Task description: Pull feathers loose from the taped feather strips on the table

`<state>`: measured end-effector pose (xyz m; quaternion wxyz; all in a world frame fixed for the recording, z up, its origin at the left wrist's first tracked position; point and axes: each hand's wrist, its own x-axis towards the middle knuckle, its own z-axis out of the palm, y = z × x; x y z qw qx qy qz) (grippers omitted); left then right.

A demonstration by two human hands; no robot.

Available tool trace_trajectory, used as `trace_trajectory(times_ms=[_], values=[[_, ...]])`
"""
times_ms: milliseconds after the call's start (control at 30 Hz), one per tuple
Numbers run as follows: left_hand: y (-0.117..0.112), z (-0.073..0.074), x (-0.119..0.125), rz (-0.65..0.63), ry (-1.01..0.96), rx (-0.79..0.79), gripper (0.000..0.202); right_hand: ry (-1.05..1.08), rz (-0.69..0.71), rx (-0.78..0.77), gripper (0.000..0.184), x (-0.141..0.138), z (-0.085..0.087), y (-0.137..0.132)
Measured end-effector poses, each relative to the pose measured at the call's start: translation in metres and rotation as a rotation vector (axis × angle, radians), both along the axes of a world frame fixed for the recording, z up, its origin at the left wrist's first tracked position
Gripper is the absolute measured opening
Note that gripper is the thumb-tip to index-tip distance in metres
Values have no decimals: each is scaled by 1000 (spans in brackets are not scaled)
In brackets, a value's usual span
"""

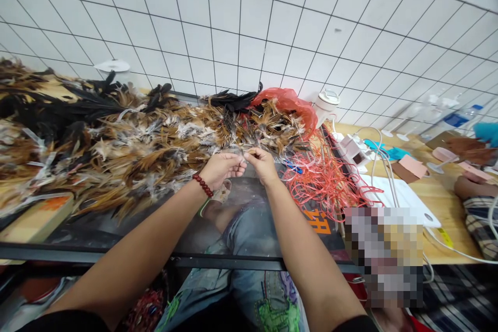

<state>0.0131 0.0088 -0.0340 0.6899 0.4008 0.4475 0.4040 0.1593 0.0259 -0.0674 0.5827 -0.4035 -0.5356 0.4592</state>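
Note:
My left hand [222, 167], with a dark red bead bracelet [203, 185] at its wrist, is closed in a pinch over the front edge of the feather pile. My right hand [263, 164] is pinched too, its fingertips almost meeting those of the left. Whatever lies between the fingers is too small to make out. Brown and white feathers [155, 148] are heaped just beyond both hands. Black feathers [73, 106] lie at the back left. A tangle of red-orange strings [317, 174] spreads to the right of my right hand.
A red plastic bag [286, 98] and a white lidded container [327, 105] stand by the tiled wall. Cables run over a white flat device [402, 199] on the right. Another person's hand [470, 187] is at the far right. A yellowish block [39, 218] lies at left.

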Motion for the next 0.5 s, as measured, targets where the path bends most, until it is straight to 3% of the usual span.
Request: trace_trajectory(times_ms=[200,333,500], values=[[6,12,-17,-116,-78,16,13,-85,10,49,25,-2,0,-2],[13,29,-39,53,-408,138,14,-318,80,42,32,-8,1,-10],[20,32,-54,220,-603,141,12,-817,243,296,28,-18,5,-26]])
